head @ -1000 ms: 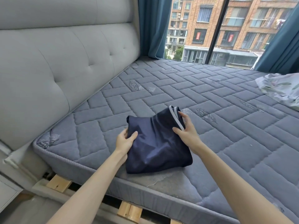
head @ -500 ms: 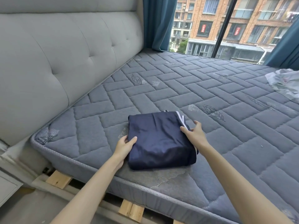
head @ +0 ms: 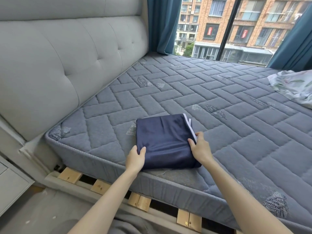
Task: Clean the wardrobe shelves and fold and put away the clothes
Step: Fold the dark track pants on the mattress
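Folded navy satin garment (head: 163, 141) now lies flat near front edge of grey quilted mattress (head: 185, 92), no longer lifted. Sides gripped by left hand (head: 135, 159) and right hand (head: 200, 147); fold judged done.

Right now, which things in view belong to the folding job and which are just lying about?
In the job: folded navy garment, left hand and right hand gripping its sides, mattress under it.
Lying about: leaf-print cloth at the mattress's far right, blue curtains, grey headboard.
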Available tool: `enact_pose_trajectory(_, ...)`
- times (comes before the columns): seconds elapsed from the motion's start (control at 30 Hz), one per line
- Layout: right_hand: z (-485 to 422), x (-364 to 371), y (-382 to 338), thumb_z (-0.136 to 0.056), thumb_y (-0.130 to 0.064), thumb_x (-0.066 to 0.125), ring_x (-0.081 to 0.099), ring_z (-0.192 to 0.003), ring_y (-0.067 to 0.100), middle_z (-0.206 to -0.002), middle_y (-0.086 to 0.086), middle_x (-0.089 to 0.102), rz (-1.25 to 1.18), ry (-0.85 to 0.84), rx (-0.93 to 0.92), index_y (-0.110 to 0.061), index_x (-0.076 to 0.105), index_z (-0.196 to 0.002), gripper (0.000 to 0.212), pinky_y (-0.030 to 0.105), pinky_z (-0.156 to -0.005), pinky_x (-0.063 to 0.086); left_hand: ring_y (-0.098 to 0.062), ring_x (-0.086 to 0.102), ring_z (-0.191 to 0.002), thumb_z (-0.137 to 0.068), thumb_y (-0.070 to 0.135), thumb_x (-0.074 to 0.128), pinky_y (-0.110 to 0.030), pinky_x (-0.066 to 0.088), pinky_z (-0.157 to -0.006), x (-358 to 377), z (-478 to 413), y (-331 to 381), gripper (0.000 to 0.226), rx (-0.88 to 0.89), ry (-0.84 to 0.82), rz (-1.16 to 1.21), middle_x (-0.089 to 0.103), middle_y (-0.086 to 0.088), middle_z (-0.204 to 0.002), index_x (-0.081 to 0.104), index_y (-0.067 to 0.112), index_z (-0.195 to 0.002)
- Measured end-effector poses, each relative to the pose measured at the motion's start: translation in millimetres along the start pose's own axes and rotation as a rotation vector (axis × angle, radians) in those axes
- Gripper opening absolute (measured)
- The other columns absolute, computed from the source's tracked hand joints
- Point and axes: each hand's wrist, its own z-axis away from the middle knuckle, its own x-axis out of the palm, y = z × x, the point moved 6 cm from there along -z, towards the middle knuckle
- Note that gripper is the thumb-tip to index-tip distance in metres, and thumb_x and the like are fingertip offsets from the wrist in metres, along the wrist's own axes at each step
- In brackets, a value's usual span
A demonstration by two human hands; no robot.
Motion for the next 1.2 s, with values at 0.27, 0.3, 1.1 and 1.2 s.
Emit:
enact_pose_trajectory(0.27,5,1,-45,-0.087,0.0,0.05,0.036,-0.132,0.032,-0.15,0.006,0.039,0.434,0.145,-0.462,-0.022,0.042,-0.144,0.062,0.045,-0.107,0.036,-0.026,0.035,-0.132,-0.096,0.028,0.052,-0.038,0.031,-0.109,-10,12,47,0.054,0.394,0.233,-0.407,0.035,-0.007,-0.145,0.034,0.016,-0.145)
enact_pose_trajectory(0.3,3,11,-52,-0.09,-0.006,0.05,0.033,-0.138,0.031,-0.153,0.004,0.036,0.487,0.087,-0.533,-0.024,0.043,-0.144,0.057,0.047,-0.112,0.03,-0.024,0.029,-0.137,-0.098,0.03,0.048,-0.038,0.026,-0.113,-1,11,59,0.053,0.47,0.195,-0.482,0.032,-0.004,-0.15,0.033,0.018,-0.147)
enact_pose_trajectory(1.1,-31,56,-1,-0.095,-0.061,0.036,0.044,-0.117,0.042,-0.163,-0.002,-0.006,0.495,-0.036,-0.165,-0.049,0.019,-0.149,0.057,0.047,-0.105,0.035,-0.024,0.008,-0.148,-0.098,0.052,0.033,-0.036,0.007,-0.121,30,-37,10,0.053,0.439,-0.064,-0.557,0.012,0.002,-0.161,0.019,0.047,-0.149)
enact_pose_trajectory(1.2,-37,52,3,-0.09,-0.065,0.044,0.042,-0.119,0.046,-0.158,0.016,0.01,0.423,-0.001,-0.058,-0.052,0.021,-0.147,0.063,0.048,-0.105,0.032,-0.028,0.023,-0.142,-0.095,0.049,0.045,-0.035,0.017,-0.117,29,-39,15,0.052,0.434,0.002,-0.469,0.024,-0.001,-0.158,0.033,0.043,-0.145)
